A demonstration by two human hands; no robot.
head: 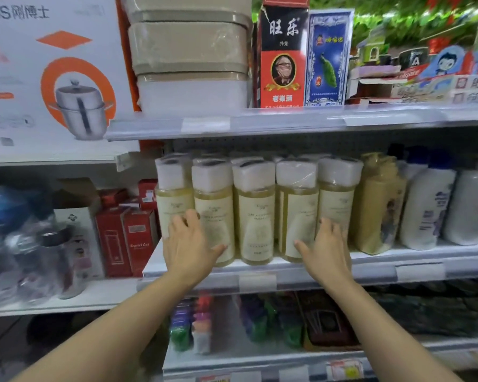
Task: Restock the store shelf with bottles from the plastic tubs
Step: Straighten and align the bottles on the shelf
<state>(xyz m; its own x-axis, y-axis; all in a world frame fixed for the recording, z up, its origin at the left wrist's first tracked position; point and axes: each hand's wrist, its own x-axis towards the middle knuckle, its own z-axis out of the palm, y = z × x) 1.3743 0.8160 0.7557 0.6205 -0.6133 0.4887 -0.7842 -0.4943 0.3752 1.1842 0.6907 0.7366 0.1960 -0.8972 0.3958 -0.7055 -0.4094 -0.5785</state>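
Head view: both hands are up against a row of shampoo bottles on the middle shelf.

Five white-capped bottles [255,213] of pale yellow liquid stand upright side by side at the front edge of the store shelf [370,267], more of them behind. The left hand [189,244] lies with spread fingers over the lower labels of the two leftmost bottles, thumb out toward the third. The right hand [326,249] presses with relaxed, straight fingers against the two rightmost, thumb pointing inward. Neither hand curls round a bottle. Tan pump bottles [375,205] stand just beside the row on the right, then white lotion bottles [425,208].
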